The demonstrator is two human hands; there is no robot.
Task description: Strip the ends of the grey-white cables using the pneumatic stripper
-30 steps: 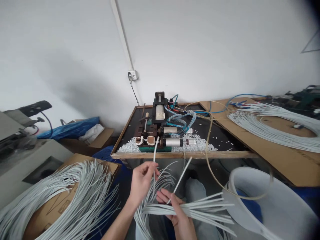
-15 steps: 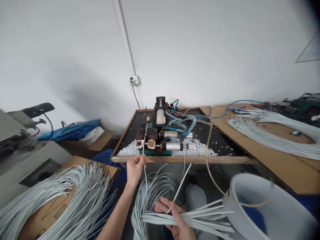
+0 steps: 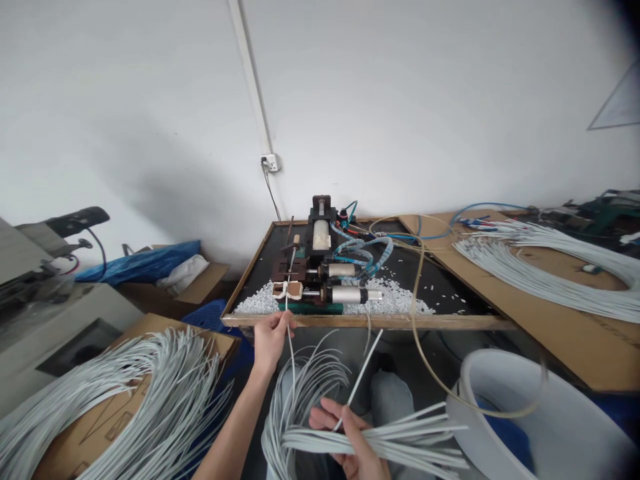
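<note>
Left hand (image 3: 270, 341): we pinch one white wire (image 3: 292, 363), its tip in the machine (image 3: 341, 270) | Right hand (image 3: 353, 433): we hold a bunch of wires (image 3: 410, 437), one loose wire (image 3: 364, 363) poking up | How far: one is in, this bunch isn't; we can't count those done

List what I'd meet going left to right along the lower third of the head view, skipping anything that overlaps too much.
Coil → left hand, pinching a wire → right hand, holding a bundle → tub.
</note>
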